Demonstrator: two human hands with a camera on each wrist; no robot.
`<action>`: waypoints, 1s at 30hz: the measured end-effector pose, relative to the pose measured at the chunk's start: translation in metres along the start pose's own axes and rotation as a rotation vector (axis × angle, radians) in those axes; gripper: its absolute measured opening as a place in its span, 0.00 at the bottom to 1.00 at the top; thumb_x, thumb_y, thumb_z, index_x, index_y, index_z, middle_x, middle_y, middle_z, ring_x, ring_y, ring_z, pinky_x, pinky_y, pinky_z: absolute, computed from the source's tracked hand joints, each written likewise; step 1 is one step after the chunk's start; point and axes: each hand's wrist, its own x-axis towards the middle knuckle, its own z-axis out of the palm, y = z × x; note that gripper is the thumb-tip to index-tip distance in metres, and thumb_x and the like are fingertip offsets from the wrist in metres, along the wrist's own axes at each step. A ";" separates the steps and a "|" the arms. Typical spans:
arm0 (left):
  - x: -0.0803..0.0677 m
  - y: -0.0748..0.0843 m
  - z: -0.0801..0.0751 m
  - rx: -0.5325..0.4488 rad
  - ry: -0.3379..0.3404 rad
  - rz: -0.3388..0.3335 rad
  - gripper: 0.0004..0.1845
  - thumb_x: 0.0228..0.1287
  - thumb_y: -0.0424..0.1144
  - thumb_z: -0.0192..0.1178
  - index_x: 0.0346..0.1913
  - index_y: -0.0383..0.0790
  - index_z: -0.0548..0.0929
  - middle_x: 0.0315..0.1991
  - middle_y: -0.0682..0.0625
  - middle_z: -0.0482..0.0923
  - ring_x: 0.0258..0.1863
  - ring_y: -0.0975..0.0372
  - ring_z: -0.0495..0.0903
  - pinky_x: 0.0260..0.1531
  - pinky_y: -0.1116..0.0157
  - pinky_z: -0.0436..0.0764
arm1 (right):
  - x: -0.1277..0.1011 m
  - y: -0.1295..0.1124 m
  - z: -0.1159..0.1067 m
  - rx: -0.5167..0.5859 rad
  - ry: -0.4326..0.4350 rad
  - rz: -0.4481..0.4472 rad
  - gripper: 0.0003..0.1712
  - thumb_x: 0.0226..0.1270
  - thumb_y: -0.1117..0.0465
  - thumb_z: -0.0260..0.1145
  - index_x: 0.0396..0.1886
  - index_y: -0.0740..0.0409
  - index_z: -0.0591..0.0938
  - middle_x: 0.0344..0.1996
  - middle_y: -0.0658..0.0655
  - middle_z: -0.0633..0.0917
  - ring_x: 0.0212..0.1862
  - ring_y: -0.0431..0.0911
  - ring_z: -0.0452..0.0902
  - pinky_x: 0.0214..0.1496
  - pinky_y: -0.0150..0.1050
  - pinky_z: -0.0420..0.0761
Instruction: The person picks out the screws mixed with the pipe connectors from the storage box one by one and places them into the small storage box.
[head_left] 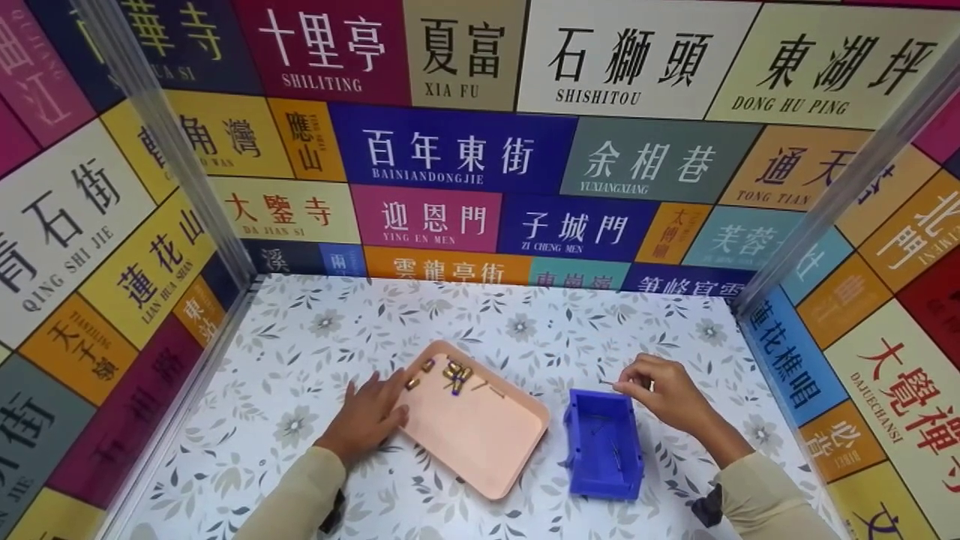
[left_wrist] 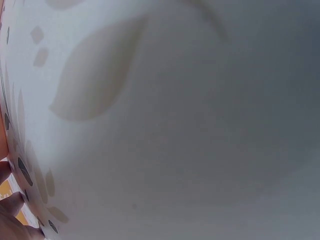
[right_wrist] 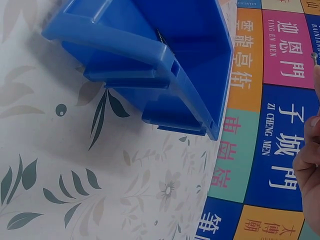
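The left hand (head_left: 369, 415) lies on the table (head_left: 300, 352) with its fingers straight and a little spread, and the fingertips touch the left edge of the pink tray (head_left: 487, 442). It holds nothing. The tray lies flat on the leaf-patterned cover, turned at an angle, and in its far corner there is a small heap of screws and brass pieces (head_left: 450, 373), with one or two thin screws lying a little apart from the heap. The right hand (head_left: 660, 394) is raised just above the far end of the blue bin (head_left: 604, 444), and its thumb and forefinger are closed together on a thin screw (head_left: 607, 383), which points to the left; the other fingers are curled. In the right wrist view only the edge of this hand (right_wrist: 310, 165) shows at the right border, with the tip of the screw (right_wrist: 314, 57) above it. The blue bin stands on the table just to the right of the tray, not touching it, and a few thin screws lie on its bottom; one of them shows also in the right wrist view inside the bin (right_wrist: 150, 55). The left wrist view is filled by the blurred table cover, with only some fingertips (left_wrist: 10, 205) at the lower left corner. Walls with coloured signs of Chinese street names stand around the table on three sides.
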 end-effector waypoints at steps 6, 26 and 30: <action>0.000 0.000 0.001 0.024 0.006 0.009 0.39 0.77 0.66 0.40 0.84 0.61 0.44 0.80 0.53 0.60 0.83 0.49 0.49 0.78 0.35 0.44 | 0.000 -0.001 -0.002 -0.006 -0.014 0.016 0.09 0.63 0.62 0.75 0.31 0.42 0.85 0.23 0.38 0.73 0.25 0.33 0.69 0.26 0.30 0.73; 0.001 0.001 0.001 0.001 -0.032 -0.038 0.39 0.75 0.69 0.38 0.82 0.68 0.38 0.82 0.57 0.53 0.84 0.53 0.44 0.79 0.39 0.38 | -0.002 0.000 -0.003 -0.013 -0.022 0.014 0.09 0.62 0.61 0.76 0.30 0.41 0.85 0.23 0.37 0.73 0.26 0.33 0.69 0.27 0.29 0.72; 0.002 0.000 0.002 0.004 -0.020 -0.020 0.39 0.76 0.68 0.38 0.83 0.66 0.39 0.82 0.56 0.55 0.84 0.52 0.45 0.79 0.38 0.39 | -0.003 0.001 -0.002 -0.013 -0.018 -0.007 0.09 0.61 0.62 0.76 0.31 0.41 0.85 0.23 0.37 0.73 0.26 0.32 0.68 0.26 0.29 0.71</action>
